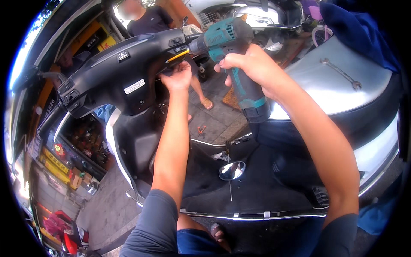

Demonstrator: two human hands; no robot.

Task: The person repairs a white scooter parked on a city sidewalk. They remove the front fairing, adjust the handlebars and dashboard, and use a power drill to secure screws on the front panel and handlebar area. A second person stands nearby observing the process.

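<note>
My right hand (pixel 252 66) grips a teal and black cordless drill (pixel 246 85), fingers wrapped round its handle. A yellow bit (pixel 177 56) sticks out of the drill's chuck to the left, its tip close to the black handlebar cover (pixel 124 64) of a scooter. Whether the tip touches a screw is too small to tell. From below, my left hand (pixel 177 77) is closed against the cover's lower right edge, its fingers curled up and partly hidden there.
On the silver scooter seat (pixel 338 81) lies a wrench (pixel 341 73). A small round mirror (pixel 232 170) and a screwdriver (pixel 227 147) rest on the black footboard (pixel 257 188). Pliers (pixel 201 130) lie on the pavement. Another person (pixel 150 21) stands beyond the handlebar, near a parked white motorbike (pixel 257 17).
</note>
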